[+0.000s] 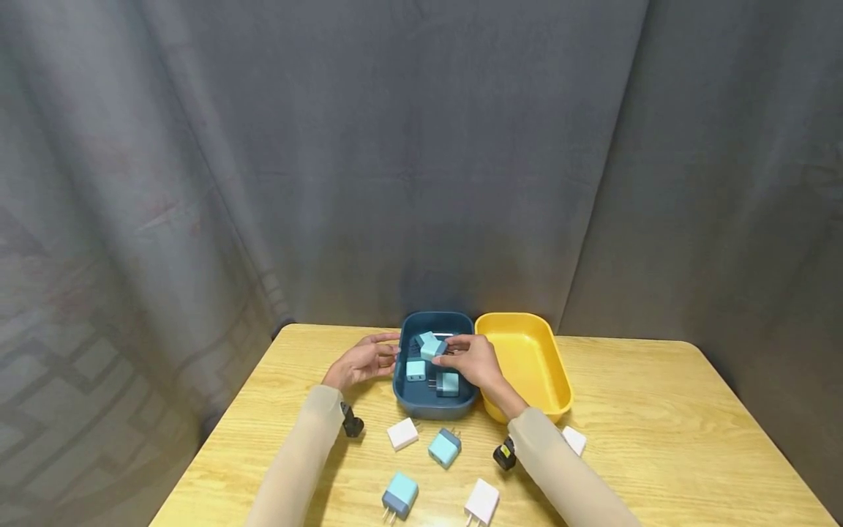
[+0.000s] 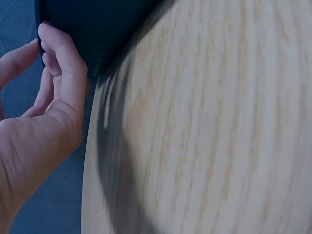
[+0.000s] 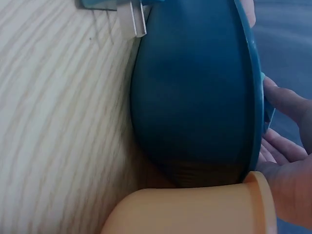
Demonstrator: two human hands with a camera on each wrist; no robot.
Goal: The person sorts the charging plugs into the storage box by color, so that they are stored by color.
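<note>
Teal charger (image 1: 432,348) pinched by right hand (image 1: 473,364), left hand (image 1: 364,361) relaxed beside blue tray (image 1: 403,395)

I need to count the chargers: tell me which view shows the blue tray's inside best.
The head view: it looks down into the blue tray and its teal chargers. The right wrist view shows only its outer wall; the left wrist view only a dark corner.

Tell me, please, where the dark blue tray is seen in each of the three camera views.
Head: the dark blue tray sits at the table's far middle, between both hands.
Left wrist: its dark wall fills the top left, at the left hand's fingertips.
Right wrist: its outer wall fills the centre.
Shared landmark: the yellow tray beside it, seen also in the right wrist view.
</note>
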